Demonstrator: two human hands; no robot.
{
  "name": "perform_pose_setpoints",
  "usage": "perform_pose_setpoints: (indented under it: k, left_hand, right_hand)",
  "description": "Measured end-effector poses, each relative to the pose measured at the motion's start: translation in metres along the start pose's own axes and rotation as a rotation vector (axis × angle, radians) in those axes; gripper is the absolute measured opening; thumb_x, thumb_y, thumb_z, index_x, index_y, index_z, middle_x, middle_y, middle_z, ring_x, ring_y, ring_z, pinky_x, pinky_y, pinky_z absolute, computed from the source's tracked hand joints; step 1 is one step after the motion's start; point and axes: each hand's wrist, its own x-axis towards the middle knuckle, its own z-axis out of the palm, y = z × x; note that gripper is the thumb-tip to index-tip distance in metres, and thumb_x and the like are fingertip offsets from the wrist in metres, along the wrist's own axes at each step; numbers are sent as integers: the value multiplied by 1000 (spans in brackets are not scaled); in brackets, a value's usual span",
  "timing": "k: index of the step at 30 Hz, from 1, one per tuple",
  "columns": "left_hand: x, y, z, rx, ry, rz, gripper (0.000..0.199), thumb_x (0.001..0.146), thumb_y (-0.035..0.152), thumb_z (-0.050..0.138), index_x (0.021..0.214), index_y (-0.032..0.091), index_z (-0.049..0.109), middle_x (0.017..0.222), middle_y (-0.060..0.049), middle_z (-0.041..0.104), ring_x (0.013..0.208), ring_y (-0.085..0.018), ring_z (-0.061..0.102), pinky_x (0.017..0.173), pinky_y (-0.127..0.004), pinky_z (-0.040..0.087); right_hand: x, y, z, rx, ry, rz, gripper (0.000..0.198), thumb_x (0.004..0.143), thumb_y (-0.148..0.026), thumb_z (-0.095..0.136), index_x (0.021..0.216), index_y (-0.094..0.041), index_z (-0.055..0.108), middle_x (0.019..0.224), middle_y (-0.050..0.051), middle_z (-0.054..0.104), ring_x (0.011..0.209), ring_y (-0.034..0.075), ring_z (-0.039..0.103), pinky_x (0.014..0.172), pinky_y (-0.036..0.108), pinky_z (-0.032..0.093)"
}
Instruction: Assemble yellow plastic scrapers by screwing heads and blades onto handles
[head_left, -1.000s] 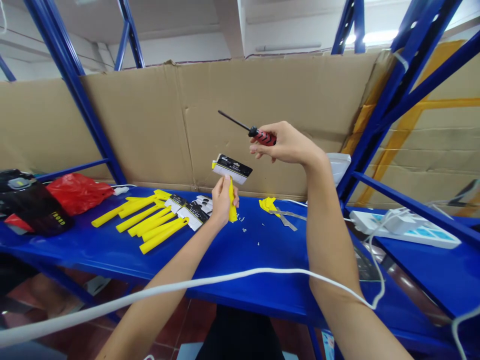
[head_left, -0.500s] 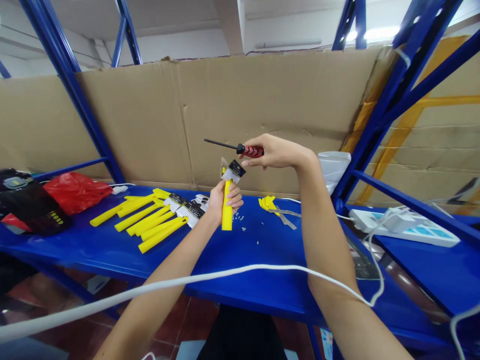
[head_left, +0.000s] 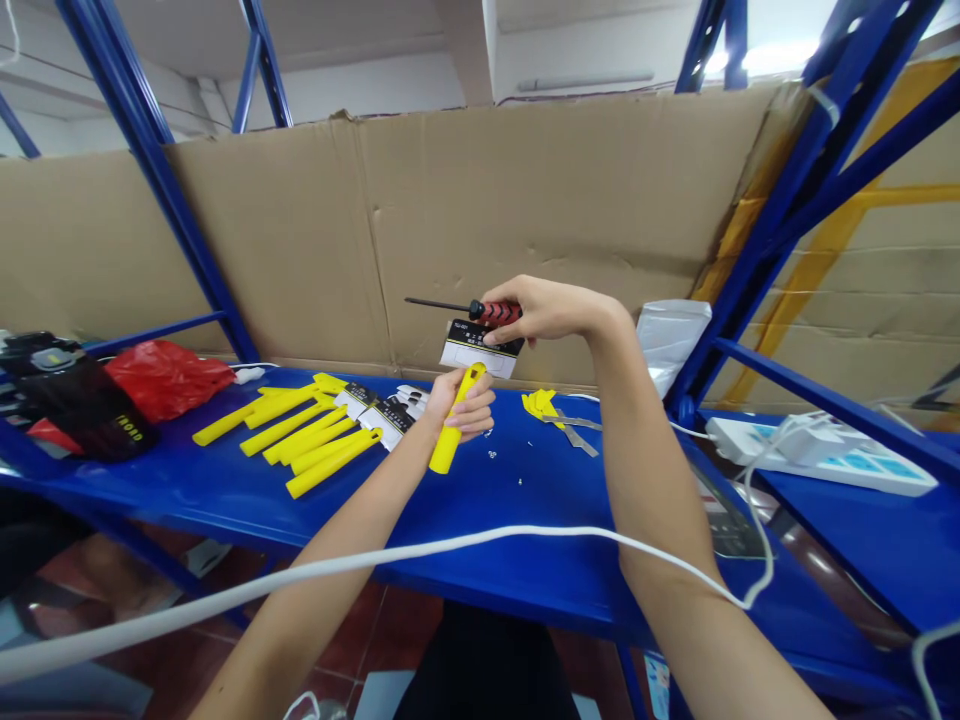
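Head view | left hand (head_left: pixel 459 405) grips yellow scraper (head_left: pixel 453 425) upright, card label (head_left: pixel 480 349) exposed | right hand (head_left: pixel 551 308) clasps screwdriver (head_left: pixel 465 308), tip levelled, frame centre

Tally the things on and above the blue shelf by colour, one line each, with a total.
Yellow scraper in the left hand: 1
Yellow scrapers lying in the pile: about 6
Red-handled screwdriver in the right hand: 1
Red plastic bag: 1
White power strip: 1
Total: about 10

Left hand (head_left: pixel 459 402) gripping yellow scraper (head_left: pixel 453 428), right hand (head_left: pixel 551 310) holding screwdriver (head_left: pixel 469 309)
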Motion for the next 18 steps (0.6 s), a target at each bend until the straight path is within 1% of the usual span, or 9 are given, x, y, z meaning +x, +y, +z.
perform_pose_setpoints:
  k: [3, 5, 7, 8, 10, 12, 14, 16, 18]
  left_hand:
    - [2, 1, 2, 56, -63, -42, 45, 105, 47, 52, 66, 24, 44, 44, 6, 27, 26, -8, 15, 36, -27, 16]
    - [0, 0, 4, 115, -34, -26, 34, 99, 44, 57, 74, 22, 55, 47, 4, 39, 27, -10, 27, 37, -28, 24]
    - [-9, 0, 7, 180, 68, 64, 24, 95, 43, 62, 85, 21, 59, 55, 0, 54, 33, -13, 44, 41, -29, 35]
    - [-17, -1, 10, 219, 139, 137, 24, 94, 44, 66, 90, 21, 58, 62, -2, 63, 39, -15, 52, 44, -29, 41]
    - [-38, -4, 16, 337, 266, 296, 34, 94, 51, 73, 103, 22, 57, 76, -4, 74, 47, -16, 62, 48, -28, 47]
    - [-63, -8, 23, 543, 365, 357, 47, 98, 57, 78, 122, 23, 58, 87, -4, 78, 52, -15, 63, 49, -26, 47]
    - [-88, -12, 30, 738, 483, 385, 56, 94, 58, 86, 130, 25, 58, 86, -1, 76, 51, -12, 58, 47, -23, 44]
    - [-109, -16, 34, 886, 603, 380, 48, 96, 62, 83, 119, 25, 62, 79, 1, 73, 48, -11, 55, 45, -23, 40]
    - [-125, -20, 33, 1000, 679, 324, 46, 102, 68, 72, 98, 22, 66, 65, 2, 66, 43, -11, 52, 45, -25, 38]
  right_hand:
    - [-2, -3, -1, -10, 20, -12, 29, 84, -40, 89, 92, -20, 70, 81, -1, 65, 76, 15, 56, 61, 27, 45]
    - [-5, -4, -3, -24, 40, -14, 29, 84, -40, 89, 93, -20, 70, 81, 0, 65, 76, 15, 55, 61, 27, 44]
    - [-9, -3, -6, -32, 52, 0, 29, 84, -40, 89, 93, -20, 70, 80, 0, 64, 74, 15, 55, 59, 27, 43]
    - [-11, -3, -7, -30, 52, 15, 29, 84, -40, 90, 93, -21, 70, 80, 0, 64, 72, 14, 55, 58, 28, 43]
    - [-12, -2, -8, -14, 33, 47, 30, 83, -39, 92, 93, -21, 71, 79, 0, 65, 68, 14, 56, 56, 29, 43]
    - [-10, -3, -5, 2, -17, 59, 31, 80, -39, 95, 91, -22, 71, 78, 1, 67, 65, 15, 59, 54, 30, 43]
    - [-5, -8, 2, 16, -81, 46, 35, 76, -39, 99, 86, -22, 70, 78, 2, 70, 64, 16, 62, 53, 31, 43]
    - [1, -15, 9, 41, -148, 28, 37, 74, -37, 101, 82, -22, 68, 78, 3, 72, 66, 18, 66, 54, 31, 45]
    - [3, -23, 15, 68, -193, 18, 37, 74, -36, 101, 79, -23, 67, 79, 4, 75, 71, 20, 72, 55, 31, 47]
